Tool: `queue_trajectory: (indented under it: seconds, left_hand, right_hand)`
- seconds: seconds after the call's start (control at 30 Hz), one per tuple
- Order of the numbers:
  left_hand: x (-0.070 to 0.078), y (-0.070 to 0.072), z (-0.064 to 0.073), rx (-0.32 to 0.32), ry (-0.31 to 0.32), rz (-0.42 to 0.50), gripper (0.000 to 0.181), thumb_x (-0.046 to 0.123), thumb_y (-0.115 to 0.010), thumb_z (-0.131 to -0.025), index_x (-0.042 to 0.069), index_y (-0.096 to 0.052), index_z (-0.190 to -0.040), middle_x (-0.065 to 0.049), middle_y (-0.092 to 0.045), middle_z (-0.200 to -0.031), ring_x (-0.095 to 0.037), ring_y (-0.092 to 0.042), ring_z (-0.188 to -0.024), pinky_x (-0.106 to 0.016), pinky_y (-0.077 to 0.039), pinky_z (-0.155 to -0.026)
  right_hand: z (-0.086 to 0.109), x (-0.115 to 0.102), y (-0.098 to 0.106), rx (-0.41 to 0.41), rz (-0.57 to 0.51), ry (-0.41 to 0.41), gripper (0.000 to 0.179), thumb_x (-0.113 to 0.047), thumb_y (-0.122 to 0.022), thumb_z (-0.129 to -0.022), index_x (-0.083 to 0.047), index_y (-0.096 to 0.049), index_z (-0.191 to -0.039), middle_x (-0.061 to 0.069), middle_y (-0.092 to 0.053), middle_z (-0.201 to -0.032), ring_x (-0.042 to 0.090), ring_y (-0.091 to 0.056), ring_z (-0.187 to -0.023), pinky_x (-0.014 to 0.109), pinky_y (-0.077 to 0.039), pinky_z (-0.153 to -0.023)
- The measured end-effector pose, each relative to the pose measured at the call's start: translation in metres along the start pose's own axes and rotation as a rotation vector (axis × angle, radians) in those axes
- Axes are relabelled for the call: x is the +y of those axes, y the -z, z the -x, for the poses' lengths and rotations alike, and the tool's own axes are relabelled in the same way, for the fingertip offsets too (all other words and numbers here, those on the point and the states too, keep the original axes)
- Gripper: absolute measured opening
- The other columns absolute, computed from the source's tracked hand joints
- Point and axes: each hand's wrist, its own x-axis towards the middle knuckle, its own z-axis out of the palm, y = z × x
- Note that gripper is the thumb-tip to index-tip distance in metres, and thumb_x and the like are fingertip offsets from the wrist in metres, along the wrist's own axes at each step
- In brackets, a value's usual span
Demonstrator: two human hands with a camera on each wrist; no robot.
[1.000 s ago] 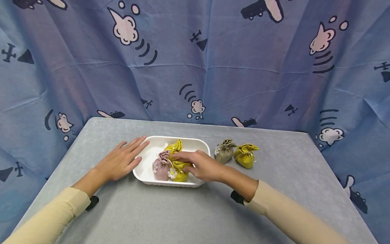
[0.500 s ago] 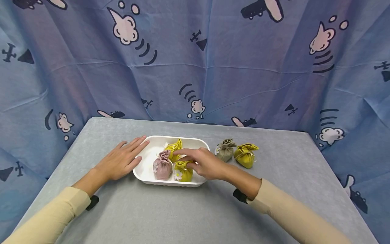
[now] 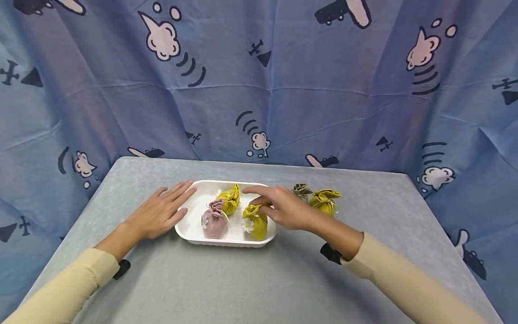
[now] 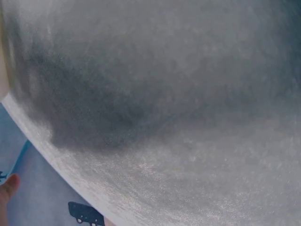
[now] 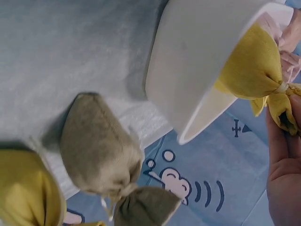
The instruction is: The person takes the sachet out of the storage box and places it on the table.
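Note:
My right hand (image 3: 289,210) pinches the gathered neck of a yellow drawstring pouch (image 3: 256,226), which has a white flower on it, at the right end of a white tray (image 3: 232,244). The right wrist view shows fingers (image 5: 277,141) at the ruffled top of this pouch (image 5: 254,61). My left hand (image 3: 159,215) lies at the tray's left rim with straight fingers. Also in the tray are a pink pouch (image 3: 215,223) in front and a second yellow pouch (image 3: 230,201) behind it. A fingertip (image 4: 8,188) shows at the left wrist view's edge.
Right of the tray, partly behind my right arm, stand a grey-green pouch (image 3: 301,191) and another yellow pouch (image 3: 323,202). All rests on a grey-covered table (image 3: 226,288). A blue patterned curtain (image 3: 226,54) hangs behind it.
My right hand has moved right with the yellow pouch, away from the pink pouch to the tray's right end. The left hand has stayed at the left rim.

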Motion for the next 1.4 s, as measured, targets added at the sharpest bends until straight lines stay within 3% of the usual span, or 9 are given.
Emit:
queue_trajectory:
  seconds: [0.47,0.87,1.23,1.4]
  left_hand:
    - [0.001,0.002,0.002,-0.009,0.01,-0.008,0.06,0.036,-0.044,-0.104,0.013,-0.029,-0.158,-0.01,-0.025,-0.163,-0.033,-0.03,-0.146,-0.061,-0.031,-0.108]
    - [0.002,0.001,0.001,-0.004,0.008,-0.007,0.06,0.035,-0.044,-0.104,0.013,-0.029,-0.158,-0.01,-0.025,-0.163,-0.033,-0.03,-0.146,-0.061,-0.03,-0.108]
    - [0.003,0.001,0.001,-0.005,0.011,-0.003,0.059,0.035,-0.043,-0.105,0.011,-0.031,-0.157,-0.011,-0.026,-0.163,-0.033,-0.031,-0.146,-0.062,-0.031,-0.107]
    - [0.003,0.001,0.001,-0.002,0.012,0.001,0.059,0.034,-0.045,-0.104,0.011,-0.031,-0.157,-0.011,-0.027,-0.163,-0.033,-0.031,-0.146,-0.061,-0.031,-0.108]
  right_hand:
    - [0.019,-0.004,0.034,0.043,-0.052,-0.073,0.058,0.013,-0.065,-0.088,-0.006,-0.052,-0.142,0.012,-0.072,-0.116,0.02,-0.069,-0.106,0.026,-0.045,-0.057]
    - [0.036,-0.003,0.058,0.123,-0.076,-0.08,0.059,0.014,-0.066,-0.087,-0.005,-0.054,-0.14,0.014,-0.071,-0.116,0.023,-0.07,-0.106,0.029,-0.056,-0.08]
    - [0.054,0.011,0.067,0.154,-0.055,-0.126,0.057,0.015,-0.066,-0.087,-0.004,-0.054,-0.139,0.018,-0.069,-0.119,0.027,-0.07,-0.106,0.03,-0.057,-0.079]
    - [0.06,0.018,0.064,0.157,-0.072,-0.137,0.058,0.017,-0.067,-0.085,-0.002,-0.055,-0.138,0.02,-0.063,-0.13,0.028,-0.068,-0.109,0.03,-0.057,-0.079]
